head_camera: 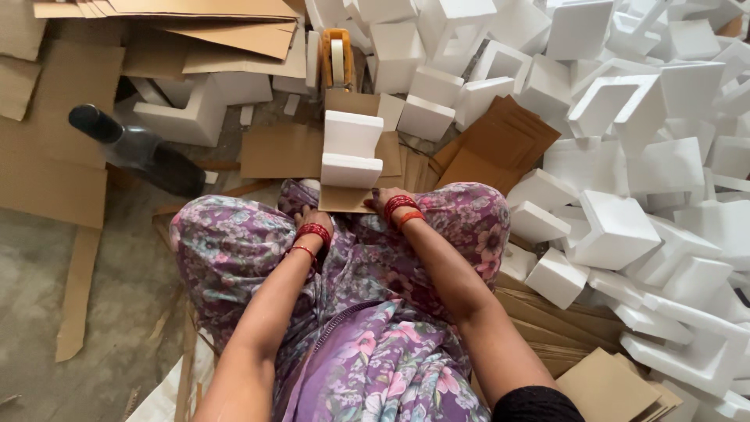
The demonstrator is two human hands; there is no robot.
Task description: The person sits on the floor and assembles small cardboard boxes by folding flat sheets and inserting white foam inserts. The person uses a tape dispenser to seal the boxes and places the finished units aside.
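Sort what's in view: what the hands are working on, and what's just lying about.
In hand:
left hand
right hand
cardboard piece
foam block

Lying about:
foam pile
tape dispenser
dark bottle
cardboard sheets

Foam blocks (625, 156) crowd the right; bare floor (47, 273) left.

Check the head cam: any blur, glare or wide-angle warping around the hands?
Head view: even, soft daylight with faint shadows; the white foam pile runs bright, near washed out at the top right. Left hand and right hand are sharp, as is the foam block beyond them. Wide lens stretches the forearms at the bottom edge.
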